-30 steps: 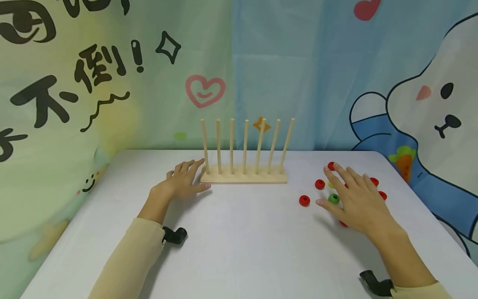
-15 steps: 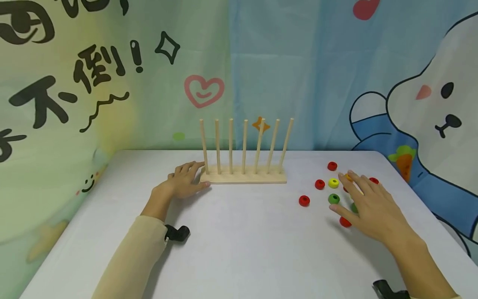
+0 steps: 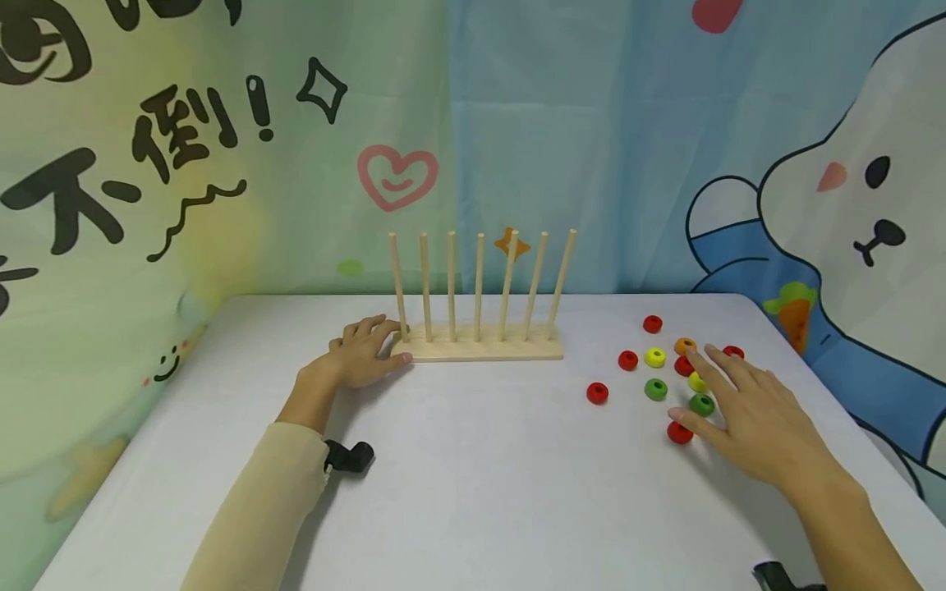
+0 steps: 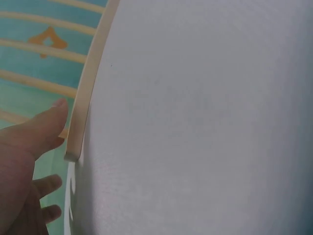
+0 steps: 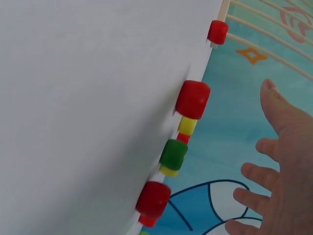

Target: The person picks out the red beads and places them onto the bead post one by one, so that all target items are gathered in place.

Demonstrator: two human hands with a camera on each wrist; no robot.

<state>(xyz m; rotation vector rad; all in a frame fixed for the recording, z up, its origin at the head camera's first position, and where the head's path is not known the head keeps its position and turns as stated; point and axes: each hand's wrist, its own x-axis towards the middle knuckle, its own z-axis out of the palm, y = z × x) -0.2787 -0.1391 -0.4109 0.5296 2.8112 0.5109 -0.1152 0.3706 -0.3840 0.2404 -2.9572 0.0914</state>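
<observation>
At a pale wooden peg rack (image 3: 488, 350), the left hand (image 3: 362, 356), grip indeterminable, probably steadies one end; the right hand (image 3: 761, 417), empty, hovers near round, variously coloured beads (image 3: 683, 366).

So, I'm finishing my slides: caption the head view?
Left hand at a wooden peg rack, right hand by colorful beads.

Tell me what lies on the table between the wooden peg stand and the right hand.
In the head view, bare white tabletop beside the peg stand, then loose beads: red, yellow, green and orange, some close to the right hand.
</observation>
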